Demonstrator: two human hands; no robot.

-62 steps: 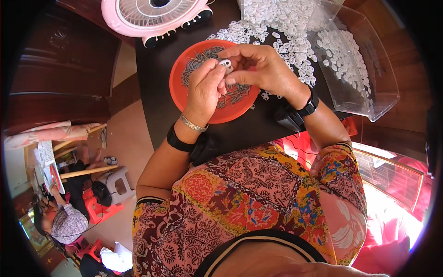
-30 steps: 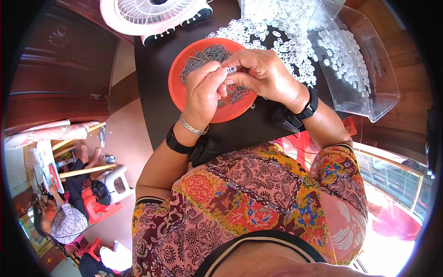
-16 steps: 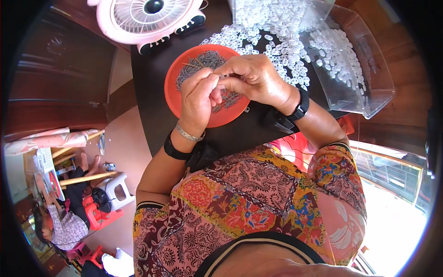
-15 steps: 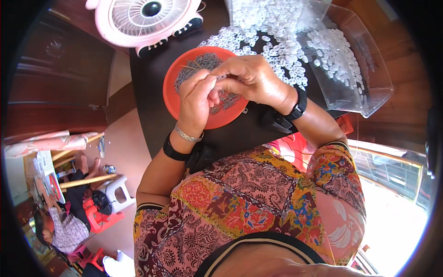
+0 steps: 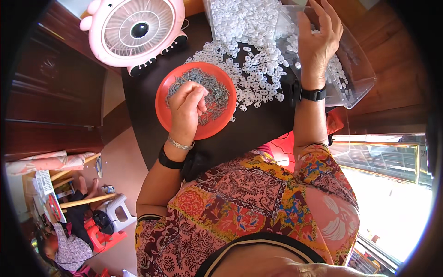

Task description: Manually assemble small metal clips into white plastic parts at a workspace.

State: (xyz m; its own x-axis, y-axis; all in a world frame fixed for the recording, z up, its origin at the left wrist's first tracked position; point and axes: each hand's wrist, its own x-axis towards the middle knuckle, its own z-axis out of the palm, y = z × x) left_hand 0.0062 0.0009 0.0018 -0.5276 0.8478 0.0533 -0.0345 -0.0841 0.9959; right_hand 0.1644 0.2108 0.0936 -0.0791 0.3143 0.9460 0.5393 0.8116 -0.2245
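My left hand (image 5: 186,108) hovers over an orange-red plastic bowl (image 5: 163,110), its fingers curled and the thumb pressed to them; whatever is between them is too small to make out. Many small grey pieces that look like screws (image 5: 214,83) lie in the bowl. My right hand (image 5: 318,41) is raised above a clear plastic tray (image 5: 364,87), fingers spread and nothing visible in them. Small white oval plastic pieces with holes (image 5: 260,76) lie loose on the dark table between the hands, and more lie in the tray, partly hidden by my right hand.
A pink animal-shaped fan (image 5: 138,30) stands at the table's far left. At the back, a clear container (image 5: 211,21) is heaped with white pieces. On the floor to the left are a grey stool (image 5: 121,212) and another person (image 5: 74,249), seated low.
My hands have come apart. The right one has moved from the bowl up and right to over the tray, and its fingers have opened. The left stays closed over the bowl.
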